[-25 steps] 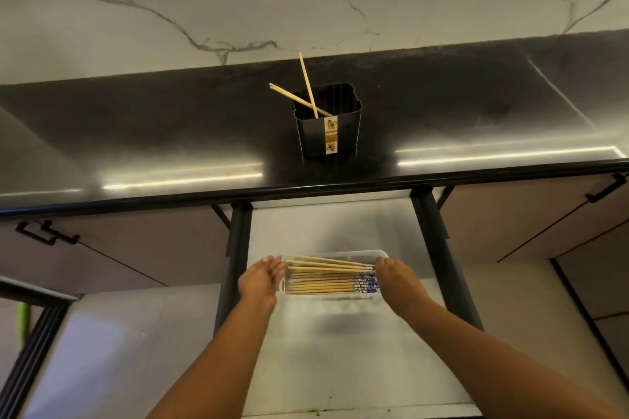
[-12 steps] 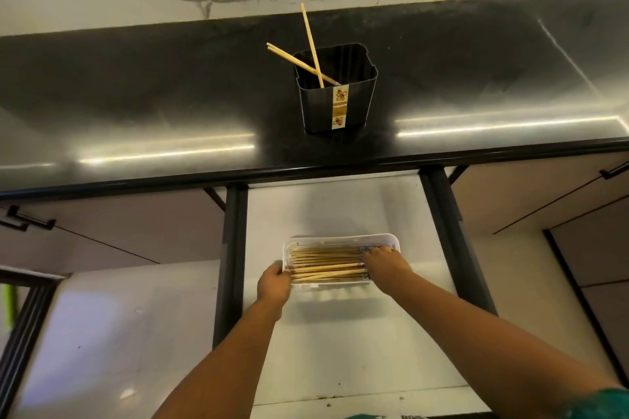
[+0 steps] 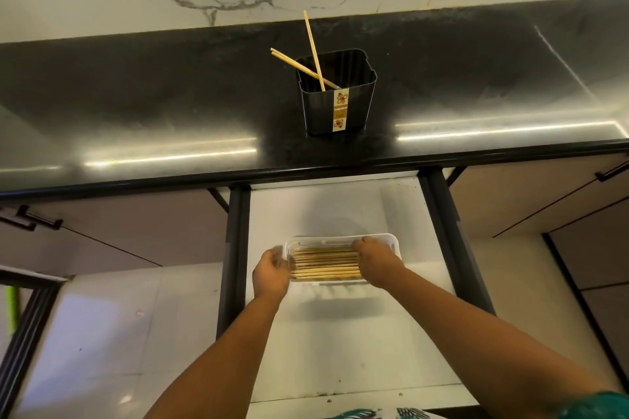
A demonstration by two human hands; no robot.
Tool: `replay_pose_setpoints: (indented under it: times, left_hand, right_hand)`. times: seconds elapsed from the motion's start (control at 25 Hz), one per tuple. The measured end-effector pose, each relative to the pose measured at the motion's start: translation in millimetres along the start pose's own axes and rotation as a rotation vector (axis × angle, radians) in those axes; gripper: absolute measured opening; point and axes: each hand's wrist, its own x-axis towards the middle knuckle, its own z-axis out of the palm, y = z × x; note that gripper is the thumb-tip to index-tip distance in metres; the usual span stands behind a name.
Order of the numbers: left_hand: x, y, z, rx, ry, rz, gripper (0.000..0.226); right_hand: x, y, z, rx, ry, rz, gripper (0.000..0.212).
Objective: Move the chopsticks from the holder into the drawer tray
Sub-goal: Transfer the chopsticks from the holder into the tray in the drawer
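- The counter (image 3: 170, 105) is black; the open drawer (image 3: 340, 333) lies below it.
- The holder (image 3: 337, 102) stands on the counter with three chopsticks (image 3: 315, 51) leaning out.
- The tray (image 3: 340, 241) sits in the drawer, a row of sticks (image 3: 323, 265) lying flat inside.
- The left hand (image 3: 272, 270) curls around the tray's left end.
- The right hand (image 3: 376, 258) rests on the sticks' right ends, fingers bent down; whether it pinches any I cannot tell.
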Motion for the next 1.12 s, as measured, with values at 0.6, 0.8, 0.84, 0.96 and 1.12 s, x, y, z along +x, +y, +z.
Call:
replay_pose_setpoints:
  times: [0.6,0.8,0.84,0.96,1.12]
  left_hand:
    - [-14.3,247.3,-48.6,-0.111,0.043,0.605,0.049]
    - [19.1,277.0,-60.4,-0.310,0.029,0.488,0.050]
    - [27.6,277.5,-60.1,-0.344,0.025,0.462,0.049]
    - [45.8,273.2,-57.8,-0.375,0.009,0.427,0.046]
    - [65.3,265.5,-61.1,-0.353,0.022,0.418,0.041]
  right_hand:
    - [54.4,-84.3,-252.4,0.459,0.689,-0.283,0.023]
    - [134.4,-87.7,-314.0,0.341,0.433,0.062,0.038]
    - [151.6,-89.3,-321.0,0.223,0.326,0.091,0.039]
    - [191.3,-93.8,-324.7,-0.016,0.046,0.139,0.034]
    - [219.9,-91.9,-307.2,-0.037,-0.015,0.198,0.027]
